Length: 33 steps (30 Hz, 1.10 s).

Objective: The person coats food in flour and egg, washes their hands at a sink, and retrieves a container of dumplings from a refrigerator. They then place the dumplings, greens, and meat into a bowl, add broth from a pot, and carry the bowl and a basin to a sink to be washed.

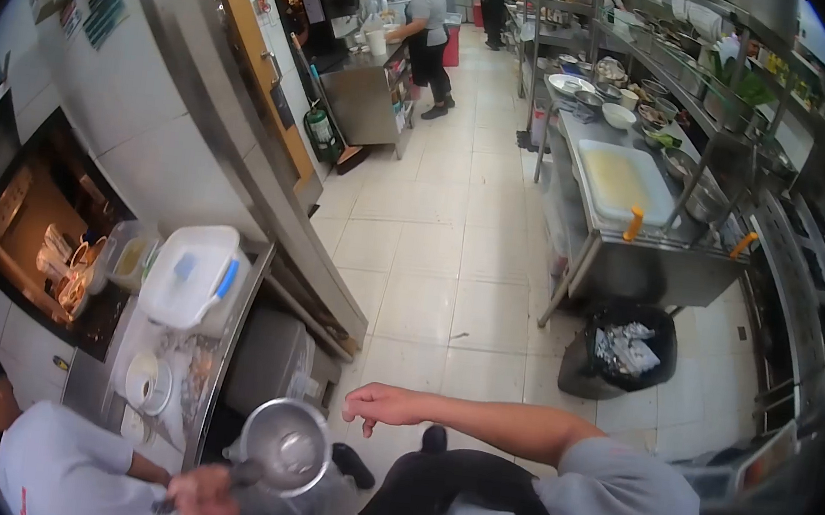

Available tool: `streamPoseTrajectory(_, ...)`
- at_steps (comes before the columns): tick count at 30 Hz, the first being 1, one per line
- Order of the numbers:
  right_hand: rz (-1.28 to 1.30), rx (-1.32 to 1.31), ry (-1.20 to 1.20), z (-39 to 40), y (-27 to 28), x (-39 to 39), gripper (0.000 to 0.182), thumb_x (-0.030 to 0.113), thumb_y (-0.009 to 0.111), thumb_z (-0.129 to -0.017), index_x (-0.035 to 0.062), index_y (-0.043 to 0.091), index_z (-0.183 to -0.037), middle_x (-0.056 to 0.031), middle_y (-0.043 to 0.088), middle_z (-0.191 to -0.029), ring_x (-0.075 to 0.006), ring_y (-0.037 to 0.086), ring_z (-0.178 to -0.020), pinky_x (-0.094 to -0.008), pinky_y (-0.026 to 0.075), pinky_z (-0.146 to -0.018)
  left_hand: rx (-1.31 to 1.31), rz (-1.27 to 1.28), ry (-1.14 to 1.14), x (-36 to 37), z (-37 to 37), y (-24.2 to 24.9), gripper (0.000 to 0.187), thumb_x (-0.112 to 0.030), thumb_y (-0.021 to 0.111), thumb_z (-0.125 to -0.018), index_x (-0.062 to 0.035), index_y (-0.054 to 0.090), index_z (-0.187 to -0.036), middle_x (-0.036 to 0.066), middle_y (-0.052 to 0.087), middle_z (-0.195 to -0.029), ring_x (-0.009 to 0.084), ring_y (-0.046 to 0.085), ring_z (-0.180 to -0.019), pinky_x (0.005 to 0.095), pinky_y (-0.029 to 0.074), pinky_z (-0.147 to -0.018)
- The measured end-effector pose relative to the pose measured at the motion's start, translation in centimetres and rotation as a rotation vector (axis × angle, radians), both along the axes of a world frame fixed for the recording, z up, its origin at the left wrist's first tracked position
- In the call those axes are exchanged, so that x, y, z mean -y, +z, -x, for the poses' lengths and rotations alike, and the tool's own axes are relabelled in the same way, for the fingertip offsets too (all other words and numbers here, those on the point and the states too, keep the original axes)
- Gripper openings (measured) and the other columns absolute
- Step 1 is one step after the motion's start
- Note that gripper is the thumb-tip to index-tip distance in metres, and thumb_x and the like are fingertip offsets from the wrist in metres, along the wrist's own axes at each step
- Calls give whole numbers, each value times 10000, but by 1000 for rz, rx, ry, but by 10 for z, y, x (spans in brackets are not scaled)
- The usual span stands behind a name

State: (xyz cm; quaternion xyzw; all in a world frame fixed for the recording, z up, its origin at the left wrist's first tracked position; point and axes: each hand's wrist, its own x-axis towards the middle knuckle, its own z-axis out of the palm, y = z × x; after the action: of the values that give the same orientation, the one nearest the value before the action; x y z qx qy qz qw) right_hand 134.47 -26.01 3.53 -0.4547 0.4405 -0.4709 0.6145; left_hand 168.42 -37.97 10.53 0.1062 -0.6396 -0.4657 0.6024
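A blurred hand at the lower left, which appears to be my left hand, is closed around the dark handle of a round steel saucepan. The saucepan's shiny inside faces the camera, and it hangs beside the counter at left. My left forearm is out of view. My right arm stretches across in front of my body. My right hand hangs in the air with loosely bent fingers, the fingertips apart, and nothing shows in it. It is close to the saucepan, not touching it.
Beside me at lower left is a co-worker. The steel counter there bears a white tub and a white container. A black bin stands below the right worktable. Another person works farther up the aisle.
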Motion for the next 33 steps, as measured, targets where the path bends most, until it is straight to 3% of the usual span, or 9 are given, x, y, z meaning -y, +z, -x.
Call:
streamPoseTrajectory(1, -42, 209, -32, 21, 1, 8, 338, 337, 503, -959, 19, 575, -867, -48, 558, -872, -163, 598, -736, -327, 544, -657, 85, 88, 36, 19, 53, -10, 322, -278, 417, -937, -131, 344, -660, -2, 335, -512, 117, 292, -428, 269, 260, -412)
streamPoseTrajectory(2, -39, 209, -31, 47, -6, 14, 338, 337, 503, -959, 19, 575, -867, -48, 558, -872, -163, 598, -736, -327, 544, -657, -150, -382, -325, 29, 100, -20, 313, -247, 425, -929, -124, 338, -655, -2, 317, -506, 114, 272, -422, 273, 270, -414)
streamPoseTrajectory(4, -130, 296, -188, 106, -24, 22, 289, 285, 540, -949, 9, 544, -863, -83, 547, -895, -175, 592, -712, -344, 573, -627, -206, -507, -433, 48, 203, -24, 307, -189, 452, -903, -107, 318, -639, 19, 320, -495, 118, 285, -416, 291, 297, -421)
streamPoseTrajectory(8, -169, 132, -597, 235, -37, 15, 230, 187, 597, -920, 24, 480, -807, -51, 501, -793, -149, 562, -632, -368, 585, -637, -11, -422, -621, 85, 400, -43, 300, -138, 467, -877, -104, 309, -625, 24, 313, -482, 126, 287, -407, 310, 315, -428)
streamPoseTrajectory(15, -240, 659, -1134, 426, -50, -45, 153, 110, 597, -856, -3, 499, -886, -84, 495, -800, -211, 588, -684, -451, 601, -683, 95, -385, -1120, 85, 700, -35, 289, -75, 425, -881, -81, 330, -607, 39, 355, -475, 151, 348, -413, 329, 387, -469)
streamPoseTrajectory(20, -141, 512, -1326, 522, -74, -63, 98, 88, 557, -860, 8, 519, -901, -78, 538, -766, -201, 626, -673, -370, 582, -565, 189, -317, -1397, 77, 856, -31, 252, -45, 494, -882, -30, 434, -638, 59, 449, -514, 161, 446, -461, 333, 445, -525)
streamPoseTrajectory(23, -231, 250, -1591, 582, -56, -70, 100, 54, 514, -862, 3, 527, -947, -88, 596, -769, -207, 639, -621, -367, 564, -529, 555, -260, -1107, 97, 935, -19, 253, -32, 553, -882, -15, 490, -638, 70, 526, -543, 142, 504, -473, 295, 448, -488)
streamPoseTrajectory(26, -112, 138, -1805, 657, -90, -90, 123, 56, 504, -867, -4, 515, -974, -104, 601, -803, -217, 642, -644, -383, 576, -554, 742, -314, -1149, 116, 997, -19, 259, -43, 561, -879, -14, 496, -630, 77, 541, -540, 148, 524, -471, 298, 441, -472)
streamPoseTrajectory(33, 39, 379, -2416, 747, -82, -136, 166, 96, 548, -879, 11, 489, -1009, -98, 596, -851, -222, 639, -682, -384, 580, -573, 901, -315, -1433, 79, 1119, -50, 307, -205, 600, -898, -18, 552, -659, 66, 544, -550, 149, 543, -510, 280, 444, -541)
